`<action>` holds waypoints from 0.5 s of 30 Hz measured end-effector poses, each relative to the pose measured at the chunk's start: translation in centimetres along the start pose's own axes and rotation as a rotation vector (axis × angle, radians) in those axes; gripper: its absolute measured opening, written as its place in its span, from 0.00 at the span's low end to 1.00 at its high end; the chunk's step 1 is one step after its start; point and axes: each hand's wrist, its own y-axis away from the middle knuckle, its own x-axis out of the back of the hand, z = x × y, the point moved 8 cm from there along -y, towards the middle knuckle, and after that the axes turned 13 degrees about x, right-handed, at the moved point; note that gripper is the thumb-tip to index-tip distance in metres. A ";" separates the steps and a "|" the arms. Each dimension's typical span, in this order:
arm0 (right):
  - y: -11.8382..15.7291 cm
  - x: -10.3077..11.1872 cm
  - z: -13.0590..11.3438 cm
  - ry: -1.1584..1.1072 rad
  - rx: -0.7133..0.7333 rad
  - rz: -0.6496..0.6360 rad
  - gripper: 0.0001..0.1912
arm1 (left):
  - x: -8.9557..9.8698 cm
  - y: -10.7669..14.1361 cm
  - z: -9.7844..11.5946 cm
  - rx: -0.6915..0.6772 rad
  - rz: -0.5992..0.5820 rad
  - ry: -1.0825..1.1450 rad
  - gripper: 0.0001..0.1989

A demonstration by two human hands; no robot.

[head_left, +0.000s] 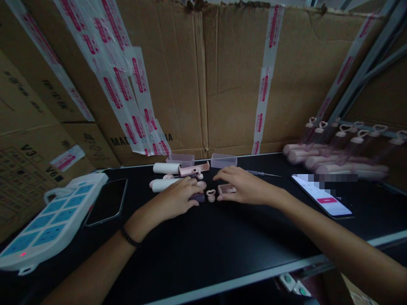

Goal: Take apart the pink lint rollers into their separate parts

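Note:
My left hand [178,197] is closed round a small dark purple see-through piece [198,198] low over the black table; part of it is hidden by my fingers. My right hand [243,185] grips a small pink open tray-like part [225,189] between thumb and fingers, its upper fingers stretched forward. Between the hands stands a pink cap with a heart-shaped loop [210,195]. Behind my left hand lie a white roller [167,168], a second white roller [162,185] and a long pink casing [194,169].
Two clear lilac covers [224,160] stand against the cardboard box [229,84]. A thin screwdriver [263,173] lies behind my right hand. A lit phone [321,197] and several pink rollers [343,161] are at right; a dark phone [107,201] and power strip [54,220] at left.

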 end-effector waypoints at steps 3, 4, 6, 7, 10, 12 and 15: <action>1.6 0.5 1.6 -0.035 -0.045 -0.042 0.23 | 0.4 -0.1 -0.1 0.025 -0.007 -0.004 0.13; 1.9 0.3 2.1 -0.049 -0.060 -0.053 0.21 | 0.6 -0.1 -0.1 0.036 -0.013 -0.005 0.12; 1.9 -0.3 2.8 -0.082 -0.082 -0.065 0.16 | 0.8 -0.1 -0.2 0.056 -0.013 -0.007 0.12; 1.7 -0.6 3.0 -0.098 -0.089 -0.063 0.14 | 0.9 -0.1 -0.2 0.062 -0.006 -0.008 0.14; 0.6 -1.4 3.2 -0.131 -0.107 -0.011 0.17 | 1.7 0.1 0.2 0.065 0.057 -0.005 0.20; 0.2 -1.1 3.0 -0.138 -0.123 0.057 0.18 | 2.5 0.4 1.3 0.039 0.132 0.016 0.16; 1.2 0.5 2.7 -0.138 -0.153 0.181 0.17 | 2.7 1.0 3.9 -0.065 0.158 0.061 0.05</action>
